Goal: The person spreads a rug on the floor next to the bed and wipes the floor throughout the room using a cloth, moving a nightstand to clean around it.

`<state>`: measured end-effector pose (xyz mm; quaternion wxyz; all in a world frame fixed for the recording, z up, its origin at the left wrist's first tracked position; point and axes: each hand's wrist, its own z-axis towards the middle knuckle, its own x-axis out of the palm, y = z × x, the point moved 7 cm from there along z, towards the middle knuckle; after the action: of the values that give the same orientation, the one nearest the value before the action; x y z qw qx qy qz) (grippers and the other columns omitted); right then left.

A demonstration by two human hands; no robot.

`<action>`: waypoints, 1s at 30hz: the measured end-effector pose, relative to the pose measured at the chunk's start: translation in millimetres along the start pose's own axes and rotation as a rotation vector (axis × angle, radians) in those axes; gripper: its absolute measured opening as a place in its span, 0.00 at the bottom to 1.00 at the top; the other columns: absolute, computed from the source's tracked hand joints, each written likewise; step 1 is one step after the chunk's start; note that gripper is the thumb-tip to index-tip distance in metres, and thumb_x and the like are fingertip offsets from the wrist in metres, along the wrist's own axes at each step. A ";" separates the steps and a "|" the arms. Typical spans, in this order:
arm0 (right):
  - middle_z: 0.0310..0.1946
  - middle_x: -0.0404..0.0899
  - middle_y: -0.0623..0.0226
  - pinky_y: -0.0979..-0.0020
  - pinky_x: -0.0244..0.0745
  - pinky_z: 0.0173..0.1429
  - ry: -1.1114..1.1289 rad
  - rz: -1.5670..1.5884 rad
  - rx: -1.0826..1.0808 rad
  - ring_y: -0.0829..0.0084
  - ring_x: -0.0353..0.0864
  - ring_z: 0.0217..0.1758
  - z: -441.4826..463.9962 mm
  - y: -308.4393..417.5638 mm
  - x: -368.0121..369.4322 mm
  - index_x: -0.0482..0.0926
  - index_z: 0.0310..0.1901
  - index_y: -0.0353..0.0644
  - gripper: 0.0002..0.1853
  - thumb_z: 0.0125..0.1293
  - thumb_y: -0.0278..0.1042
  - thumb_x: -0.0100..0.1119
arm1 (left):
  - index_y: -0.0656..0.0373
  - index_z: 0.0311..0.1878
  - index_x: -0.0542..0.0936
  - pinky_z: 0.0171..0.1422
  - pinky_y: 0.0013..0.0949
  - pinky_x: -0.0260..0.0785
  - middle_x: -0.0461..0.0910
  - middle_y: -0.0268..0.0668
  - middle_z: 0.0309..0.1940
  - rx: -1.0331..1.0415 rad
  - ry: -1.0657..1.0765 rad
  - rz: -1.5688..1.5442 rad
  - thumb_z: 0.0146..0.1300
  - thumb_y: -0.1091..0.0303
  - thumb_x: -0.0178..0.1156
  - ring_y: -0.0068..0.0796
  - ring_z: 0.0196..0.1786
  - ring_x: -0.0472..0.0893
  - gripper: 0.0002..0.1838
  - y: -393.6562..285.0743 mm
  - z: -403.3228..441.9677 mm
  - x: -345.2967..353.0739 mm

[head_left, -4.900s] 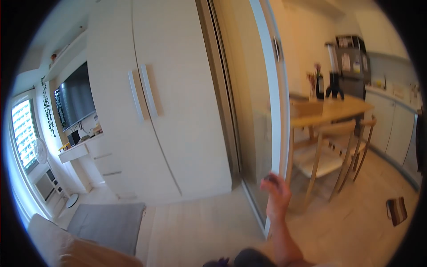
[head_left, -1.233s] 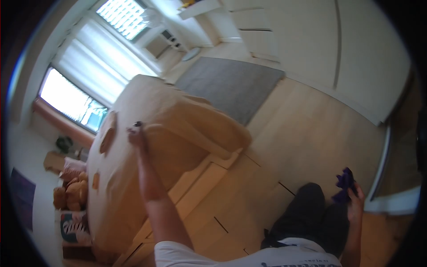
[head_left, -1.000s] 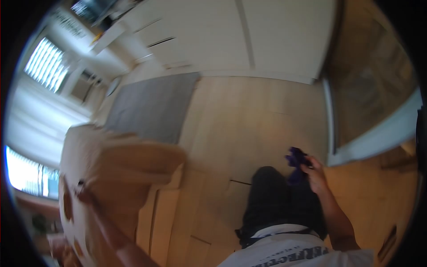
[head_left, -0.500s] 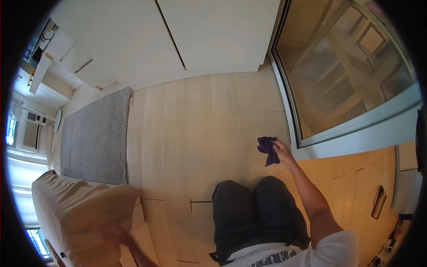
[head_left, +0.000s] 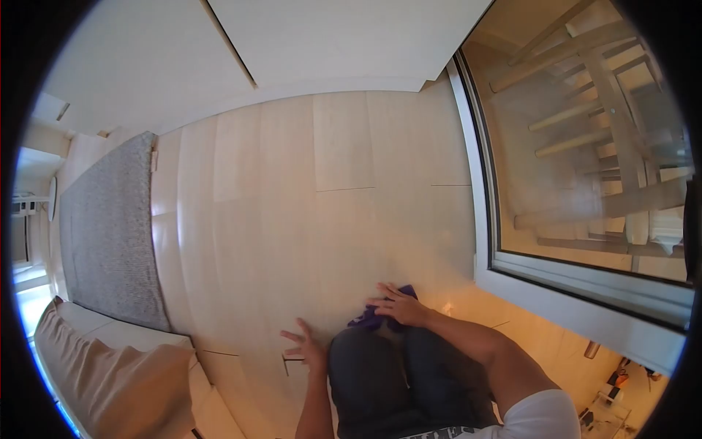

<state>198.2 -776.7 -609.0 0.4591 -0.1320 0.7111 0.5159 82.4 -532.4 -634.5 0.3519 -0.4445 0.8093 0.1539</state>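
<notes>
A purple cloth (head_left: 363, 319) lies just in front of my knees, low against the pale floor. My right hand (head_left: 404, 307) rests flat over it with the fingers stretched to the left, and cloth shows above and below the hand. To the left of my knees, my left hand (head_left: 308, 349) is empty, its fingers spread close to the floor. The part of the cloth beneath my right palm is hidden.
A grey rug (head_left: 110, 234) lies at the left, above a bed corner with a tan cover (head_left: 110, 380). White cabinets (head_left: 322, 44) run along the top. A framed glass door (head_left: 578, 289) stands at the right, with wooden chair legs showing through the glass.
The view has tipped further down to the floor. My right hand has come down and inward with the cloth, its fingers now spread. My left hand has moved from the bed to beside my knee.
</notes>
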 end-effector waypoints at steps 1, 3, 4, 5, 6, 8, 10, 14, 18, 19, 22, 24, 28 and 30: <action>0.60 0.73 0.59 0.48 0.48 0.75 -0.134 0.153 0.044 0.55 0.66 0.68 1.2 -21.8 -11.5 0.78 0.48 0.46 0.13 0.63 0.37 0.58 | 0.27 0.75 0.38 0.44 0.73 0.72 0.18 0.52 0.74 0.010 -0.047 0.027 0.40 0.65 0.79 0.88 0.67 0.36 0.68 7.1 0.8 -2.0; 0.57 0.75 0.57 0.58 0.57 0.73 -0.363 0.344 0.160 0.54 0.69 0.65 13.2 -74.8 -69.4 0.78 0.46 0.42 0.09 0.64 0.25 0.52 | 0.28 0.75 0.38 0.44 0.73 0.72 0.18 0.52 0.74 0.031 -0.055 0.030 0.37 0.67 0.80 0.88 0.67 0.36 0.70 14.2 2.9 0.7; 0.58 0.73 0.54 0.57 0.58 0.72 -0.491 0.310 0.249 0.54 0.68 0.66 16.2 -116.8 -101.4 0.77 0.45 0.40 0.10 0.63 0.23 0.52 | 0.28 0.75 0.39 0.43 0.73 0.73 0.17 0.51 0.74 0.060 -0.076 0.039 0.34 0.69 0.81 0.88 0.67 0.36 0.71 11.7 5.8 2.0; 0.62 0.68 0.52 0.54 0.55 0.73 -0.593 0.043 0.370 0.53 0.66 0.68 16.1 -151.4 -139.9 0.76 0.49 0.38 0.12 0.64 0.27 0.54 | 0.28 0.75 0.39 0.43 0.73 0.73 0.17 0.51 0.74 0.052 -0.076 0.023 0.34 0.69 0.81 0.88 0.67 0.36 0.71 12.2 9.0 4.8; 0.66 0.64 0.49 0.50 0.52 0.73 -0.673 -0.207 0.520 0.52 0.63 0.69 15.0 -185.0 -178.1 0.75 0.53 0.35 0.16 0.65 0.31 0.56 | 0.28 0.75 0.39 0.43 0.75 0.72 0.17 0.52 0.74 0.108 -0.122 0.012 0.32 0.69 0.81 0.89 0.67 0.36 0.72 11.1 8.9 3.7; 0.69 0.60 0.48 0.47 0.52 0.71 -0.693 -0.342 0.553 0.49 0.57 0.72 31.2 -255.4 -221.5 0.71 0.59 0.34 0.23 0.68 0.40 0.51 | 0.28 0.75 0.41 0.43 0.76 0.71 0.18 0.51 0.74 0.092 -0.122 -0.009 0.28 0.70 0.82 0.89 0.67 0.35 0.74 9.1 4.7 0.6; 0.69 0.59 0.48 0.46 0.53 0.71 -0.640 -0.263 0.592 0.49 0.55 0.73 41.0 -287.0 -199.5 0.70 0.60 0.34 0.24 0.68 0.42 0.50 | 0.28 0.75 0.42 0.44 0.77 0.71 0.19 0.51 0.74 0.096 -0.119 -0.029 0.26 0.70 0.83 0.89 0.67 0.34 0.75 4.5 0.3 -3.3; 0.62 0.68 0.50 0.46 0.50 0.72 -0.464 -0.320 0.348 0.52 0.62 0.69 90.7 -181.1 -94.2 0.71 0.60 0.33 0.24 0.65 0.36 0.50 | 0.43 0.77 0.41 0.61 0.78 0.39 0.22 0.66 0.71 0.075 -0.073 -0.002 0.22 0.64 0.84 0.69 0.74 0.32 0.77 -2.1 0.5 -8.1; 0.69 0.63 0.60 0.50 0.44 0.77 0.241 0.029 -0.233 0.60 0.56 0.75 43.6 -5.6 52.7 0.69 0.65 0.42 0.26 0.65 0.37 0.50 | 0.27 0.75 0.44 0.45 0.78 0.70 0.21 0.50 0.75 0.068 -0.114 -0.051 0.26 0.69 0.83 0.86 0.68 0.33 0.74 8.8 6.5 -4.6; 0.70 0.62 0.61 0.51 0.45 0.77 0.331 0.012 -0.381 0.62 0.57 0.75 26.7 15.2 73.8 0.68 0.65 0.44 0.26 0.65 0.38 0.50 | 0.27 0.75 0.44 0.45 0.78 0.70 0.21 0.49 0.75 0.102 -0.140 -0.047 0.26 0.68 0.83 0.86 0.68 0.33 0.74 11.2 7.3 -2.8; 0.67 0.66 0.64 0.53 0.49 0.75 0.337 0.148 -0.727 0.64 0.61 0.72 27.6 13.0 49.4 0.69 0.64 0.49 0.25 0.64 0.38 0.52 | 0.26 0.75 0.44 0.45 0.78 0.70 0.22 0.49 0.75 0.110 -0.133 -0.052 0.26 0.68 0.83 0.86 0.68 0.33 0.73 11.9 7.4 -1.0; 0.63 0.70 0.66 0.54 0.53 0.73 0.230 0.011 -0.459 0.65 0.64 0.69 88.0 -45.7 3.2 0.70 0.63 0.50 0.24 0.64 0.39 0.53 | 0.25 0.75 0.43 0.45 0.78 0.70 0.23 0.49 0.75 0.084 -0.101 -0.052 0.26 0.68 0.83 0.86 0.68 0.33 0.73 10.6 4.2 -0.8; 0.68 0.65 0.61 0.50 0.54 0.70 -0.377 -0.471 0.237 0.60 0.64 0.69 132.9 -203.4 -143.9 0.67 0.65 0.43 0.25 0.69 0.42 0.47 | 0.23 0.74 0.45 0.43 0.80 0.69 0.23 0.49 0.76 0.081 -0.124 -0.093 0.27 0.70 0.82 0.86 0.68 0.33 0.73 12.2 5.6 -3.9; 0.67 0.64 0.53 0.47 0.51 0.70 -0.411 -0.814 0.543 0.54 0.62 0.70 98.5 -266.7 -176.1 0.66 0.65 0.38 0.26 0.71 0.44 0.45 | 0.23 0.74 0.45 0.43 0.81 0.68 0.23 0.48 0.76 0.079 -0.096 -0.109 0.27 0.71 0.82 0.86 0.68 0.33 0.72 14.9 2.2 0.6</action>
<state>521.2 -858.2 -638.0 0.7698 -0.1696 0.6057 0.1084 70.8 -523.2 -637.4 0.4152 -0.4657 0.7716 0.1237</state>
